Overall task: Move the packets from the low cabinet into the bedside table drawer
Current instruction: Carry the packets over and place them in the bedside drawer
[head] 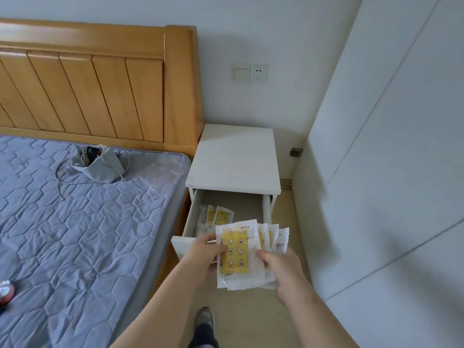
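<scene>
Your mattress [75, 234] carries a grey bag [100, 164] near the headboard [88, 84], its cord [59, 177] trailing over the quilting. A red-and-white thing [6, 292] sits at the left edge, too cut off to tell. Just beside the mattress, the bedside table [236, 159] stands on the floor [251, 320]. Its drawer [190, 222] is open, with packets [221, 217] lying in the left part. Your shoe [206, 317] is on the floor.

one view only — the camera on my head. it looks forward and steeply down, wide-angle, over my forearms. my left hand [204, 252] and right hand [283, 270] sit close to the lens, low centre; the open drawer [192, 214] lies just beyond — bed [75, 222] left, white panels [376, 172] right.
</scene>
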{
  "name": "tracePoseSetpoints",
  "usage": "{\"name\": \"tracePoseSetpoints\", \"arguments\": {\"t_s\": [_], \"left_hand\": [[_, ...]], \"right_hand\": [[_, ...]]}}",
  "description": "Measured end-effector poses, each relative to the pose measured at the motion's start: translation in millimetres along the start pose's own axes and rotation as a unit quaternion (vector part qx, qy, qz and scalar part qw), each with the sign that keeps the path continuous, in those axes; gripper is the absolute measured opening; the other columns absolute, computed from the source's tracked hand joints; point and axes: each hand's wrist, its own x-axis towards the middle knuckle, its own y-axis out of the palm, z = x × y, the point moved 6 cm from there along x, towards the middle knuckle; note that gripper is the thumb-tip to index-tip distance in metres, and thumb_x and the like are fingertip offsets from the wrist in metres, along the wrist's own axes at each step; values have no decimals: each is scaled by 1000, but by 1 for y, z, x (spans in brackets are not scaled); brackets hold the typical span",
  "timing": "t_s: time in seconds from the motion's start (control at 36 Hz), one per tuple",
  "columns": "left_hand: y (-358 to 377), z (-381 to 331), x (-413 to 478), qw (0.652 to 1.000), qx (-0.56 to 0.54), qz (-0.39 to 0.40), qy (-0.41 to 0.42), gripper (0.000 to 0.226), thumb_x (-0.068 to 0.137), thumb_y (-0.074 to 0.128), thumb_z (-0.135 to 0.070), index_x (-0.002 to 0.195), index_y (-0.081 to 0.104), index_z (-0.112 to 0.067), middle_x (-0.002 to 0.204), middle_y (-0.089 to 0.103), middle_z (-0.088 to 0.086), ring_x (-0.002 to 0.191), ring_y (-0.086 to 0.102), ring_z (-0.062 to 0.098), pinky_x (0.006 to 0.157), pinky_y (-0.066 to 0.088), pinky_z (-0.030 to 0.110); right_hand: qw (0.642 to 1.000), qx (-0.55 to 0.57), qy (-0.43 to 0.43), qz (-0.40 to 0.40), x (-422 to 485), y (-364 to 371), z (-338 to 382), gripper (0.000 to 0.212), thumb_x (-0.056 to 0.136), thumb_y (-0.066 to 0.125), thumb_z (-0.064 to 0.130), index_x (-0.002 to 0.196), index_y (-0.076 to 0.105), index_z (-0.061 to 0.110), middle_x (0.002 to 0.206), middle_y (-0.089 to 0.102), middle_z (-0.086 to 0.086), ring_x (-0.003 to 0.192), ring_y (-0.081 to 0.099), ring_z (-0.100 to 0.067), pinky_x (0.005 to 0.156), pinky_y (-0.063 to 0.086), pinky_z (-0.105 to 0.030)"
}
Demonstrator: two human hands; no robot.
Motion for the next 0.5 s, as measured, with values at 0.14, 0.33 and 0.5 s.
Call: {"name": "tracePoseSetpoints", "arguments": {"t_s": [0.14, 0.33, 0.5], "left_hand": [[-6, -51, 83, 999, 23, 20, -24, 40, 86, 65, -7, 121, 52, -19, 99, 66, 2, 89, 67, 20, 79, 57, 40], [-8, -65, 190, 996, 16, 8, -91, 54, 84, 65, -1, 131, 44, -18, 103, 65, 5, 95, 66, 25, 83, 56, 43], [-2, -46, 274, 989, 16, -28, -143, 54, 85, 64, -2, 132, 44, -20, 100, 67, 6, 91, 67, 26, 80, 56, 45]], "right_hand": [[1000, -5, 9, 5, 82, 40, 36, 21, 83, 65, 2, 98, 65, 17, 88, 71, -1, 77, 68, -16, 56, 50, -27], [997, 11, 68, 22, 190, 76, 36, 32, 82, 66, 1, 110, 63, 17, 101, 72, -5, 91, 70, -25, 81, 56, -50], [989, 17, 146, 21, 283, 84, 10, 37, 78, 71, 0, 110, 61, 17, 97, 72, -5, 90, 70, -26, 84, 55, -50]]}}
